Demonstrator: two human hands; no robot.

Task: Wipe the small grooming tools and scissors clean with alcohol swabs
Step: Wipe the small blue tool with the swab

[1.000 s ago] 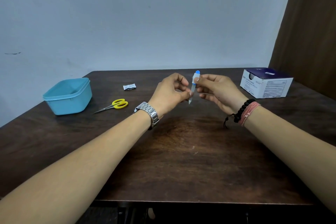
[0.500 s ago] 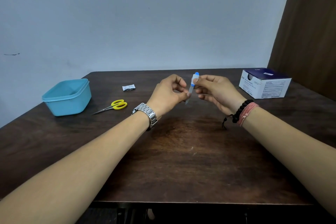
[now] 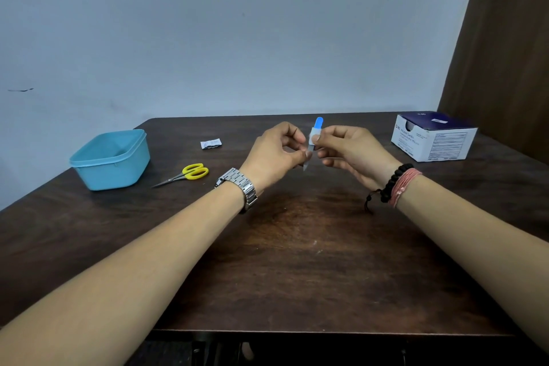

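Observation:
A small grooming tool [image 3: 318,122] with a blue handle end and a thin metal blade stands nearly upright above the middle of the table. My left hand [image 3: 273,154] pinches the lower metal part. My right hand [image 3: 350,148] pinches a white alcohol swab [image 3: 313,133] wrapped round the tool just below the blue end. The pointed tip sticks out below my fingers. Yellow-handled scissors [image 3: 190,174] lie flat on the table to the left, apart from both hands.
A light blue plastic tub [image 3: 113,160] stands at the left of the dark wooden table [image 3: 297,261]. A small white swab wrapper [image 3: 211,143] lies behind the scissors. A white and navy swab box [image 3: 433,140] sits at the back right, beside a brown curtain.
Both hands stay on the tool at the same spot. My fingers have shifted only slightly along it.

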